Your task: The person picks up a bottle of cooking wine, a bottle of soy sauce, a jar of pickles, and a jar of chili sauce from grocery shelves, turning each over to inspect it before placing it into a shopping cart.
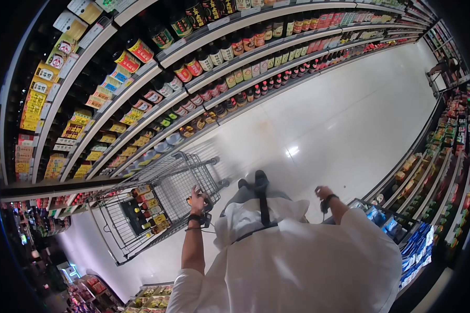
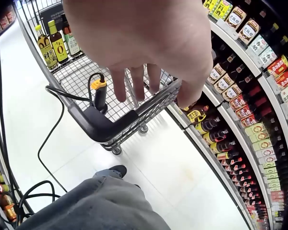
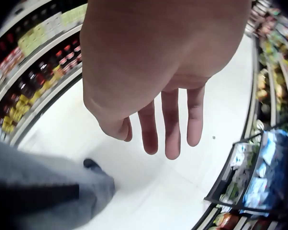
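My left hand (image 2: 148,43) hangs with fingers relaxed just above the cart handle (image 2: 103,127), not gripping it, my right hand (image 3: 158,81) dangles spread and empty, and the shopping cart (image 1: 156,203) ahead already carries several bottles (image 2: 55,43), with room left.

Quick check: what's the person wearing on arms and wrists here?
Short white sleeves, forearms bare. A dark strap with a small dark device sits on each wrist, left hand and right hand. A thin black cable hangs from the left wrist. No gloves.
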`<state>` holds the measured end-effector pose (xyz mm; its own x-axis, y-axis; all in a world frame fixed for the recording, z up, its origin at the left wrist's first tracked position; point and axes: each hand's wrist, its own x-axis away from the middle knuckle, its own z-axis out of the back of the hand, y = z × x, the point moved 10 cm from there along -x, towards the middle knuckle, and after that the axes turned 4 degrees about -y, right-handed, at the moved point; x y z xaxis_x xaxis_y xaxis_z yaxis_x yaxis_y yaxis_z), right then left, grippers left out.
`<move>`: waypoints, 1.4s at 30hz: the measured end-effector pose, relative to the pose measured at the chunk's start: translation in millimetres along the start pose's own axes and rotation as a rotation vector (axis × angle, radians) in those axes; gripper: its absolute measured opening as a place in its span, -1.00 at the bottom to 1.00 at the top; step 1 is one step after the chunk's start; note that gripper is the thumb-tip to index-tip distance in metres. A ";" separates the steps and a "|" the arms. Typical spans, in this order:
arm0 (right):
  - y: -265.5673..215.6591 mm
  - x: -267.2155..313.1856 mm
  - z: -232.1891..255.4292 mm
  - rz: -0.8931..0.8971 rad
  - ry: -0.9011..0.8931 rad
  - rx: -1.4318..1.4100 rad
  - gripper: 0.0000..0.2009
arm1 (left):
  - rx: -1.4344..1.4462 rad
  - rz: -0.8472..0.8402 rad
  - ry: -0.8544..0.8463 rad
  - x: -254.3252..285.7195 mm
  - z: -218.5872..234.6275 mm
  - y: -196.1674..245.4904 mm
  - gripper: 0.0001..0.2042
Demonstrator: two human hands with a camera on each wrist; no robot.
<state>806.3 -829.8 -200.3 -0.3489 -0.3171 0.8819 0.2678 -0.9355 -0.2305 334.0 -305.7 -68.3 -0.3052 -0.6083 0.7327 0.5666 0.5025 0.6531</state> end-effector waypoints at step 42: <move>-282.1 -37.0 93.3 0.160 0.130 0.086 -0.69 | 0.317 0.097 0.086 -143.9 2.2 -19.8 -0.10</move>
<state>827.4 -539.7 -129.5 -0.4069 -0.4831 0.7753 0.4029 -0.8566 -0.3223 365.0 -226.7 -186.2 -0.1886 -0.5910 0.7843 0.3192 0.7184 0.6180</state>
